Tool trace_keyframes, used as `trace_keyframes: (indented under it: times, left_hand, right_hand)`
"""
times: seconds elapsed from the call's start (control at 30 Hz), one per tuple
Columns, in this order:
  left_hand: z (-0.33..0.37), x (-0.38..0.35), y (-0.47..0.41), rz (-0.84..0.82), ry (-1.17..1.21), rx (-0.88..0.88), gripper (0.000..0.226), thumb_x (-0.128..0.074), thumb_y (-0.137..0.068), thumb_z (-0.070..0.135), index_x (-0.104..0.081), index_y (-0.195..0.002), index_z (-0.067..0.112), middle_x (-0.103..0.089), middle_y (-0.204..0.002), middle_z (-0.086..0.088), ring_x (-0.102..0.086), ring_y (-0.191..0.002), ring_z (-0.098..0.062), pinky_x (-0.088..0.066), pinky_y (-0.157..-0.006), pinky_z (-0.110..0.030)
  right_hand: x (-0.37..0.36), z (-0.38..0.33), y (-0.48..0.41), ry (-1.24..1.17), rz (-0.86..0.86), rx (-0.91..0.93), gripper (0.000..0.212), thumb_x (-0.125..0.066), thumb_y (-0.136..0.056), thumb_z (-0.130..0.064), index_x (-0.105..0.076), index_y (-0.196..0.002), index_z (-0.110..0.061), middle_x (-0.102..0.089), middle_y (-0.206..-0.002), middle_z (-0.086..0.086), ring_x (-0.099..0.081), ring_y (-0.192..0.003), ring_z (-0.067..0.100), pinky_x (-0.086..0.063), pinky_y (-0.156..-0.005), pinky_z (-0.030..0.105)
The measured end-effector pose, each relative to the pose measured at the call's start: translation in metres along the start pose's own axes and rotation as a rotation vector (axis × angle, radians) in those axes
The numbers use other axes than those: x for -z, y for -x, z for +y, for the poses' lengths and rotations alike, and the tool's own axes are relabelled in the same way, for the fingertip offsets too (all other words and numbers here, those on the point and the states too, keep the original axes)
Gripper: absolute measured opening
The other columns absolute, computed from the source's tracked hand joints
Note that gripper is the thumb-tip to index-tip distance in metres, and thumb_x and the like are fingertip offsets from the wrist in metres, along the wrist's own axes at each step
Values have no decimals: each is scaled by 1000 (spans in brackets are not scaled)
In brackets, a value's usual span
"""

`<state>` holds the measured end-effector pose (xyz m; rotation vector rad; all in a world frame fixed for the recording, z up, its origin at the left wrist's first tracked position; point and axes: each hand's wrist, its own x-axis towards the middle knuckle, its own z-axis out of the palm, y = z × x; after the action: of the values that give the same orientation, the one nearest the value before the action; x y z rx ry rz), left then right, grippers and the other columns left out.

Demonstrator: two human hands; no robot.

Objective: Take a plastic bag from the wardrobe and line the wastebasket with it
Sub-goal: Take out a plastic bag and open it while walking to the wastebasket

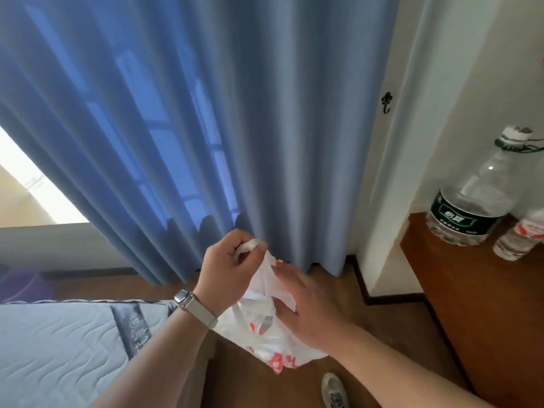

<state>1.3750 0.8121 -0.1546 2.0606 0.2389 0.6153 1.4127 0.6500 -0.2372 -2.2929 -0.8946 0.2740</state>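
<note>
A white plastic bag with red print hangs in front of me at the bottom middle of the head view. My left hand pinches one of its handles, held up near the curtain hem. My right hand lies against the bag's upper part with its fingers nearly straight, some of them tucked into the folds. No wastebasket or wardrobe is in view.
A blue curtain hangs straight ahead. A mattress is at the lower left. A brown wooden cabinet at the right carries a large water bottle and a smaller bottle. A shoe stands on the wooden floor.
</note>
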Motion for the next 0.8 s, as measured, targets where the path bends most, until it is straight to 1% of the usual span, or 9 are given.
trace_keyframes:
  times: [0.07,0.17,0.23,0.3,0.37,0.43,0.5,0.6,0.8]
  left_hand:
    - [-6,-7,-27,49,-38,45,19,-72,-83,14,-59,-69,12,-54,-56,9,-45,-51,-8,-39,-50,-17]
    - [-9,-15,-66,96,-100,62,18,-72,-83,14,-61,-70,18,-56,-58,14,-49,-53,-6,-38,-52,-12]
    - [-11,-18,-89,150,-153,75,17,-73,-83,15,-61,-71,18,-57,-61,12,-50,-54,-6,-38,-52,-11]
    - [-12,-18,-106,214,-198,81,20,-73,-83,14,-59,-69,17,-55,-59,12,-49,-53,-6,-37,-52,-10]
    - [-14,-16,-120,267,-236,91,20,-73,-82,13,-59,-68,15,-55,-59,11,-49,-53,-6,-36,-52,-10]
    - [-21,-10,-131,307,-247,118,20,-73,-82,12,-60,-68,15,-56,-59,11,-49,-54,-6,-36,-54,-10]
    - [-28,-2,-140,344,-245,128,22,-72,-82,17,-57,-66,18,-52,-56,13,-47,-53,-6,-36,-54,-11]
    - [-41,11,-155,405,-244,149,22,-68,-79,25,-58,-67,9,-52,-58,5,-44,-53,-9,-37,-52,-16]
    - [-87,46,-189,475,-262,150,33,-69,-79,30,-54,-65,4,-50,-60,-2,-42,-52,-10,-35,-50,-16]
  right_hand:
    - [12,11,-34,17,-29,36,57,-34,-97,-59,-17,-150,-44,-18,-157,-23,-22,-143,2,-8,-112,7]
    - [37,21,-82,39,-104,117,57,-38,-101,-49,-13,-151,-41,-14,-153,-27,-17,-140,-3,4,-102,-1]
    - [50,28,-113,1,-187,154,57,-38,-102,-48,-12,-152,-40,-13,-153,-28,-15,-139,-5,-3,-97,7]
    - [55,32,-144,-49,-233,213,59,-40,-100,-49,-14,-152,-39,-15,-158,-22,-18,-143,2,-9,-107,14]
    - [49,36,-173,-90,-273,261,64,-34,-95,-62,-16,-152,-39,-18,-159,-18,-20,-145,4,-12,-115,20]
    - [43,36,-195,-119,-290,289,71,-24,-85,-75,-17,-149,-45,-23,-157,-20,-24,-138,-3,-16,-114,22]
    - [36,34,-215,-141,-301,310,64,-26,-84,-73,-18,-144,-51,-27,-154,-23,-22,-127,-11,-18,-112,21]
    - [27,27,-243,-146,-315,352,53,-26,-88,-75,-14,-138,-59,-28,-152,-25,-21,-123,-13,-21,-113,24]
    - [-6,3,-310,-120,-358,382,55,-38,-96,-57,-21,-146,-45,-26,-154,-22,-27,-136,-1,-23,-117,26]
